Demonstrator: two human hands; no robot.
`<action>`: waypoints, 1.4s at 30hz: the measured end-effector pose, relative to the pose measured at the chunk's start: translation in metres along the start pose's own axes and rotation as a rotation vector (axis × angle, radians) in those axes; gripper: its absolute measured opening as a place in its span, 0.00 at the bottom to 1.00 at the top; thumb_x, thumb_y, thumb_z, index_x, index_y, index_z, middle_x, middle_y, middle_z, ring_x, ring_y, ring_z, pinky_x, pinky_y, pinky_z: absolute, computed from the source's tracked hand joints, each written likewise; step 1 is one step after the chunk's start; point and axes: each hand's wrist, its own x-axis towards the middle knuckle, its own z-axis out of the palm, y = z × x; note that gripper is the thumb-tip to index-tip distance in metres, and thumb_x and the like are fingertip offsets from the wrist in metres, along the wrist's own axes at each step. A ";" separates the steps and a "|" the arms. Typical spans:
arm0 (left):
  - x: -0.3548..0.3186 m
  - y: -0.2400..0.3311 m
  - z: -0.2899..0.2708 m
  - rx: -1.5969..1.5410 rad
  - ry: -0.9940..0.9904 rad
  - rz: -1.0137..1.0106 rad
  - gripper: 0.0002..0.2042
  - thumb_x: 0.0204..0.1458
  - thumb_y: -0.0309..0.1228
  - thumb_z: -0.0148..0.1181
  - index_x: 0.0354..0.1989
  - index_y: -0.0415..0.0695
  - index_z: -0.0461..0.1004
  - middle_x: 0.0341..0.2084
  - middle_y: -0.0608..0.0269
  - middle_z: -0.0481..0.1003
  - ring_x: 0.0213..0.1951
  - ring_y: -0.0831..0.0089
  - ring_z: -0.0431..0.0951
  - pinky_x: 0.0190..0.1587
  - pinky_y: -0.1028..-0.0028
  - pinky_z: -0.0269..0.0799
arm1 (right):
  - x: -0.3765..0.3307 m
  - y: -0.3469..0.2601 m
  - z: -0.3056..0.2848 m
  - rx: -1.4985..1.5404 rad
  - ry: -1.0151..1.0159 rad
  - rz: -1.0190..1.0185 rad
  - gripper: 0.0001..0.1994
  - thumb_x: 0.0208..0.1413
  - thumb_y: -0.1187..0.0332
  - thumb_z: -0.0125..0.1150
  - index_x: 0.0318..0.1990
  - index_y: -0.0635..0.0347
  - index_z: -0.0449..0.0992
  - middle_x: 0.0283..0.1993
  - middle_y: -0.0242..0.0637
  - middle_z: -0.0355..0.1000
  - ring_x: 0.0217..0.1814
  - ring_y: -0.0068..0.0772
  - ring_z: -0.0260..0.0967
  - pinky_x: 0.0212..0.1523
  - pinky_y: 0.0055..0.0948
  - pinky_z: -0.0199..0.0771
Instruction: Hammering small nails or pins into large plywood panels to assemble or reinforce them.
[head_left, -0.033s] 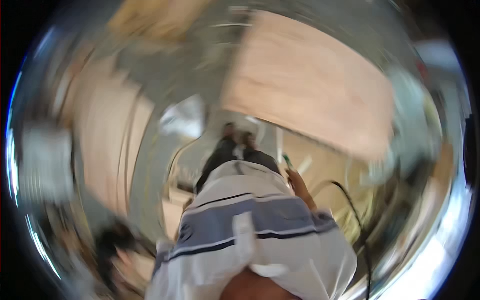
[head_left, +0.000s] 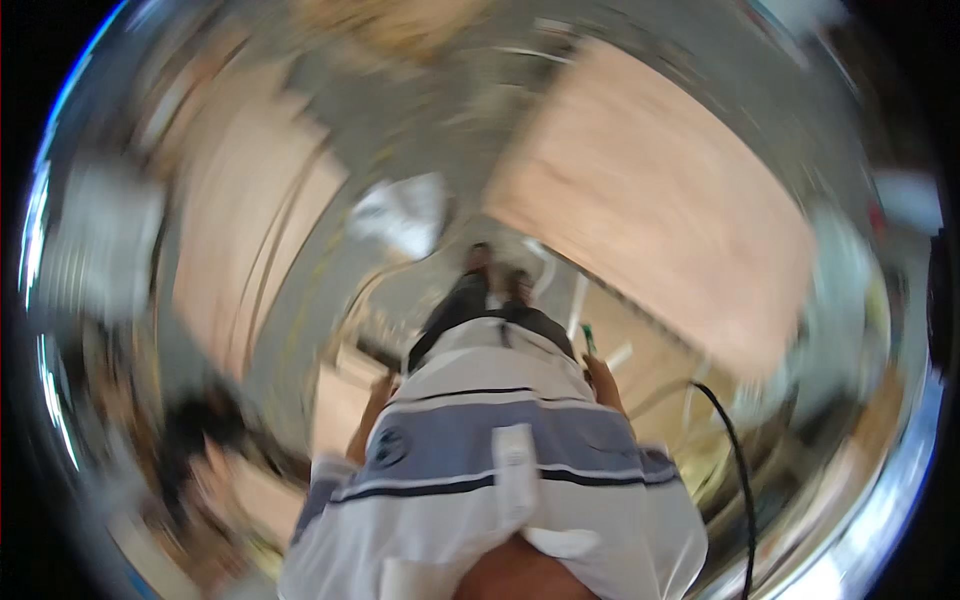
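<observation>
1. We look straight down our striped polo shirt (head_left: 480,450) to dark trousers and shoes (head_left: 495,270) on a grey floor (head_left: 400,130); everything is motion-blurred.
2. Our right hand (head_left: 600,378) hangs at the hip, just beside a thin green-tipped object (head_left: 588,338); its grip is too blurred to tell.
3. Our left hand (head_left: 378,392) hangs by the other hip, grip equally unclear.
4. A light wooden tabletop (head_left: 660,210) lies right, a black cable (head_left: 735,450) curving below.

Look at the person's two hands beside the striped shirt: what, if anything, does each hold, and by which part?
It cannot be told. The right hand sits near a thin green-tipped thing, the left hand near a pale board; blur hides any grip.
</observation>
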 end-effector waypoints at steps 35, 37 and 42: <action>0.067 0.047 -0.266 -0.823 0.608 -0.182 0.12 0.53 0.37 0.57 0.38 0.43 0.68 0.22 0.65 0.71 0.23 0.73 0.72 0.25 0.74 0.70 | -0.056 -0.243 0.552 -0.554 -0.348 0.077 0.08 0.51 0.72 0.59 0.24 0.58 0.67 0.16 0.21 0.54 0.15 0.11 0.48 0.14 0.10 0.49; 0.077 0.084 -0.294 -0.837 0.578 -0.187 0.12 0.53 0.37 0.57 0.39 0.43 0.69 0.23 0.64 0.71 0.24 0.73 0.73 0.26 0.74 0.70 | -0.019 -0.239 0.578 -0.579 -0.490 0.159 0.09 0.53 0.70 0.57 0.23 0.55 0.65 0.17 0.23 0.55 0.14 0.13 0.49 0.13 0.12 0.56; 0.150 0.142 -0.394 -0.785 0.609 -0.181 0.13 0.55 0.35 0.55 0.42 0.39 0.68 0.24 0.60 0.70 0.22 0.71 0.71 0.24 0.74 0.70 | 0.154 -0.230 0.664 -0.846 -0.200 0.166 0.11 0.46 0.62 0.64 0.21 0.56 0.70 0.11 0.29 0.56 0.10 0.28 0.53 0.11 0.30 0.53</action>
